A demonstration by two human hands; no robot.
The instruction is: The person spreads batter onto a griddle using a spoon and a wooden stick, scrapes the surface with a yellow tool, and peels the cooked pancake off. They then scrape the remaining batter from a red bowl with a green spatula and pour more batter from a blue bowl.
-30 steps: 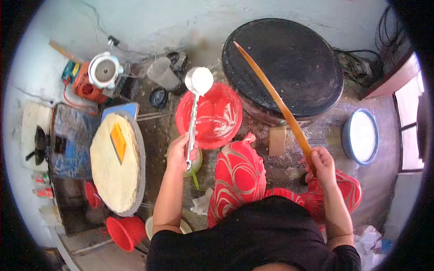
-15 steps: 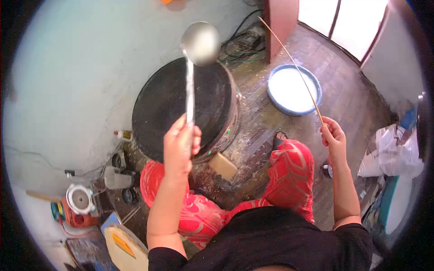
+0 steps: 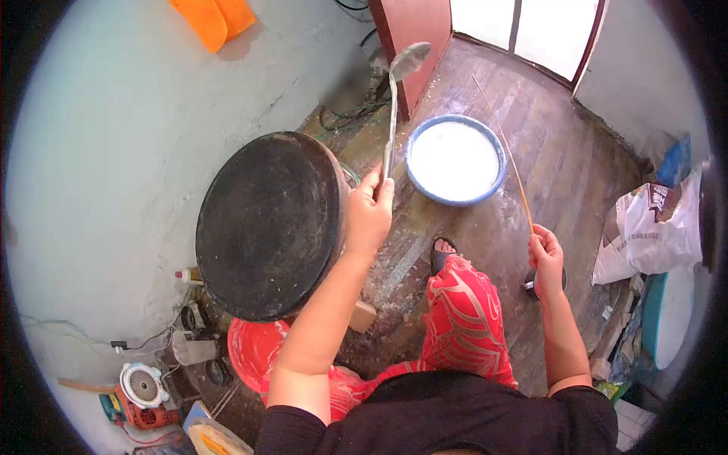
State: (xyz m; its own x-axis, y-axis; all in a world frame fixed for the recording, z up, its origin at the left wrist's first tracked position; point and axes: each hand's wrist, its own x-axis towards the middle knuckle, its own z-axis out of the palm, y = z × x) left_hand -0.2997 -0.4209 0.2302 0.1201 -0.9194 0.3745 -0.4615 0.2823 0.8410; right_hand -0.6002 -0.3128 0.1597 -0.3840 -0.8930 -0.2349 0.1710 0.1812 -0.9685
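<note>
My left hand (image 3: 370, 206) is closed around the handle of a metal ladle (image 3: 410, 61), its bowl raised up and tilted. The hand is by the right edge of a large round black griddle (image 3: 269, 224). Between the fingertips of my right hand (image 3: 546, 254) is one end of a long thin wooden stick (image 3: 509, 155), pointing up and away. To the left of the stick, a blue basin (image 3: 501, 176) holds white liquid (image 3: 455, 161) on the floor.
A white plastic bag (image 3: 644, 235) and a round teal-rimmed board (image 3: 671, 318) stand at the right. On the left are a red motor-like device with a white fan (image 3: 144, 385), a clear jug (image 3: 193, 349) and a bottle (image 3: 189, 276). An orange cloth (image 3: 216, 21) hangs on the wall.
My left hand and the ladle have moved right, from over the griddle toward the basin, and the ladle bowl has turned. The view has shifted; the stick stays in my right hand.
</note>
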